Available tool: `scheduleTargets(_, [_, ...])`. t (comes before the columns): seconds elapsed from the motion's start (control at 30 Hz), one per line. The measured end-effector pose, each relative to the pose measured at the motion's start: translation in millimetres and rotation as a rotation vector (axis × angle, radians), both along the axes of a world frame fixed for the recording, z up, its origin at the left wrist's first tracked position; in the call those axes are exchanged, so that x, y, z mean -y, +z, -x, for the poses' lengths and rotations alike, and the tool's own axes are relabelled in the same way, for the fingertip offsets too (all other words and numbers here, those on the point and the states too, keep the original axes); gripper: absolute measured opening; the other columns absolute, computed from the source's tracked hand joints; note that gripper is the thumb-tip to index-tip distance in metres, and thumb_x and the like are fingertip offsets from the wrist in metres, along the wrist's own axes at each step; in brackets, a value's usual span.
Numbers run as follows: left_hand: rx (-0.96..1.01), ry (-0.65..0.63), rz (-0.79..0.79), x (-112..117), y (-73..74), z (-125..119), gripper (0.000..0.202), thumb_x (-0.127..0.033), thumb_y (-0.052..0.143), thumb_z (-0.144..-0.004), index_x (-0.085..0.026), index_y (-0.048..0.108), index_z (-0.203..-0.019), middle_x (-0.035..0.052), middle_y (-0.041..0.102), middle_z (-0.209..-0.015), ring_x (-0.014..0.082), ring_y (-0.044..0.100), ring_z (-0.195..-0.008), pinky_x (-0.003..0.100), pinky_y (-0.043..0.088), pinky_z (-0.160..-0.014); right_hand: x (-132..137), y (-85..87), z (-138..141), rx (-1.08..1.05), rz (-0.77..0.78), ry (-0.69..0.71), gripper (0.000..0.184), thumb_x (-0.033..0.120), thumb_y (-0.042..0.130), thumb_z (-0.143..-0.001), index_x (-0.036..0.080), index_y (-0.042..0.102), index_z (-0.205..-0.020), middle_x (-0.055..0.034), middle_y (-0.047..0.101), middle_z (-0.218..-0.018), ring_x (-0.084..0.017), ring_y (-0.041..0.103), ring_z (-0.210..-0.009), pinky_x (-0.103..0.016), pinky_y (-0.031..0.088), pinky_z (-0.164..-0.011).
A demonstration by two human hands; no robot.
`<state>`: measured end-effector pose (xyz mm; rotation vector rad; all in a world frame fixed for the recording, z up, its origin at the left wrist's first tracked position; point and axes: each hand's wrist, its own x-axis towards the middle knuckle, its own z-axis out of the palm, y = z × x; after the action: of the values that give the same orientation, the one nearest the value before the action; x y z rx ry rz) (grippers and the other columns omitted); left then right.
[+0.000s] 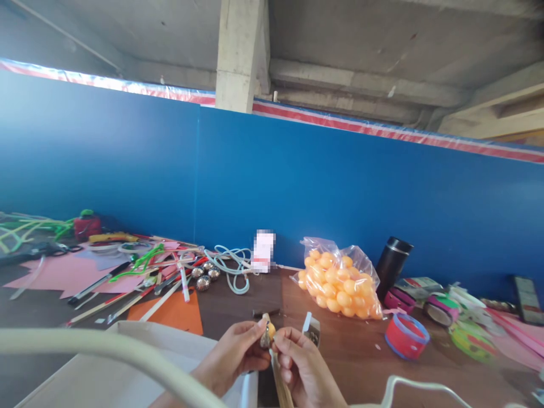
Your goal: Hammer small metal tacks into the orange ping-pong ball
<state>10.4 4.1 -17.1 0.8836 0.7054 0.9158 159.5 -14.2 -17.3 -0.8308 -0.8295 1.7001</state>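
Observation:
My left hand (240, 352) is closed in a pinch on a small orange ball (271, 331), which has a silvery, beaded-looking piece (266, 340) along its left side. From the right, my right hand (304, 360) has thumb and fingers pressed together at the ball's lower edge. What these fingertips pinch is too small to make out. Below the ball, a pale wooden strip (280, 379) runs down between the two hands. Just behind my right hand stands a small open box (312, 328) with tiny dark bits inside. A short dark rod (266, 312) lies beyond the fingers.
A clear bag of orange balls (335, 283) sits ahead, beside a black bottle (393, 263). Red tape (407, 336) is at right. Pens, sticks and pink paper (46, 272) crowd the left, near several silver balls (203, 282). A white box (106, 362) and pale tube (106, 354) are in front.

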Motion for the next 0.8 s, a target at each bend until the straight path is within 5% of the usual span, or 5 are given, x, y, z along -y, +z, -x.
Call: scheduleTargets(0.8, [-0.019,0.004,0.001,2.1,2.5,0.4,0.039,-0.048,0.056,-0.074,-0.010,0.063,-0.075,0.0079,0.064,-0.072,0.0089,0.059,-0.057,0.017,0.048,-0.053,4.0,4.9,1.6,0.003,0.007,-0.007,0.025,0.031,0.073,-0.066,0.015,0.054,-0.062,0.0075,0.045,-0.042,-0.001,0.035,-0.033,-0.013,0.022,-0.035])
